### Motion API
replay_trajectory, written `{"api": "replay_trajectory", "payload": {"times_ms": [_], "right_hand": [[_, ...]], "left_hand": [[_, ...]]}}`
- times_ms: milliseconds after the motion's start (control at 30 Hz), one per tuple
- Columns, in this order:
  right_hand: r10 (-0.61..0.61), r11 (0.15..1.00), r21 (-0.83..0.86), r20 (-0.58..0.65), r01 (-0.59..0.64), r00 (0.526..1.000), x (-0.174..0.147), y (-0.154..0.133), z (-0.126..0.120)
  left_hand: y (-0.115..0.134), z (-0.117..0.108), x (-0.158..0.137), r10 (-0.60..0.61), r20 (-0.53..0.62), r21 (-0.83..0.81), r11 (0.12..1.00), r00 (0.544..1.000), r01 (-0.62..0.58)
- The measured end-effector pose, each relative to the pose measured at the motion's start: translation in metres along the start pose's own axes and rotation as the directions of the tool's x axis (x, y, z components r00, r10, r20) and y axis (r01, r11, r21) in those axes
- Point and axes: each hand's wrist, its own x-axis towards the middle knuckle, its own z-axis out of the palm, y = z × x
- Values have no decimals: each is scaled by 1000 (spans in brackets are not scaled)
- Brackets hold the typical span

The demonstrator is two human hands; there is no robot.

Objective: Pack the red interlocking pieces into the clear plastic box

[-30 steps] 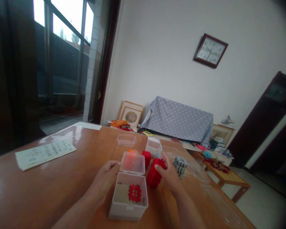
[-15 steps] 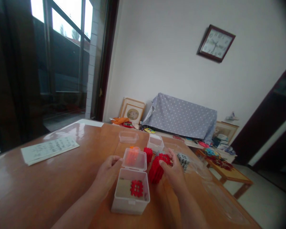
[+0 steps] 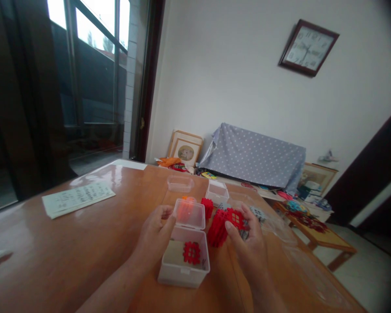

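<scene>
A red square plastic building piece (image 3: pixel 236 218), with toothed edges and a windowed middle, is pinched between the thumb and fingers of my right hand (image 3: pixel 251 239). Just left of it, a stack of similar red pieces (image 3: pixel 217 229) stands on the table. My left hand (image 3: pixel 157 234) is closed at the left edge of the raised clear lid (image 3: pixel 195 215); its fingertips seem to grip that edge. The lid belongs to a clear plastic box (image 3: pixel 183 276), where one red piece (image 3: pixel 191 252) lies on a tan bottom. Orange pieces (image 3: pixel 185 208) show through the lid.
Farther back stand another clear box (image 3: pixel 217 193), a shallow clear tray (image 3: pixel 180 184) and a red block stack (image 3: pixel 207 208). Grey pieces (image 3: pixel 256 213) lie right of my right hand. Paper sheets (image 3: pixel 80 199) rest on the wooden table (image 3: pixel 127 213) at left.
My right hand now holds one red piece apart from the stack, slightly to its right. My left hand stays at the lid. The whole view has shifted a little.
</scene>
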Motion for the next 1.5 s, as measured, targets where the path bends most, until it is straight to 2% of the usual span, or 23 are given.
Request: {"api": "replay_trajectory", "payload": {"times_ms": [100,167,300,367,533,633,700,833,933,1033,1133,1267,1500], "right_hand": [[-28,1000,-7,51,29,998,-12,-5,-1],[-92,994,-42,131,98,987,-23,-7,4],[-222,963,-81,294,255,930,-41,-5,19],[-239,955,-94,328,283,914,-47,-4,26],[-272,936,-120,351,331,896,-50,0,34],[-241,952,-84,384,294,891,-48,5,35],[-219,968,-40,358,249,908,-46,10,35],[-116,993,15,178,115,977,-40,20,32],[-84,996,21,108,82,991,-37,23,30],[-96,995,18,94,94,991,-36,24,29],[-98,995,13,96,97,991,-37,24,31],[-89,996,28,110,87,990,-38,27,32],[-69,997,44,84,66,994,-34,31,33]], "left_hand": [[10,-1,-5,59,26,-9,998,998,-59],[19,-2,-9,86,81,-26,996,993,-84],[37,-4,-16,98,220,-62,994,970,-87],[42,-2,-18,65,268,-113,993,961,-35],[41,7,-19,-65,410,-287,937,910,197],[33,11,-18,-80,436,-312,921,896,234],[28,11,-16,-89,410,-247,947,908,205],[26,8,-10,-70,329,69,996,942,50],[40,7,-7,-33,318,295,953,948,-66],[55,7,-6,-36,364,444,885,931,-139],[61,9,-8,-47,428,505,841,903,-196],[56,14,-9,-67,487,516,827,871,-225],[52,22,-8,-49,501,569,771,864,-286]]}}
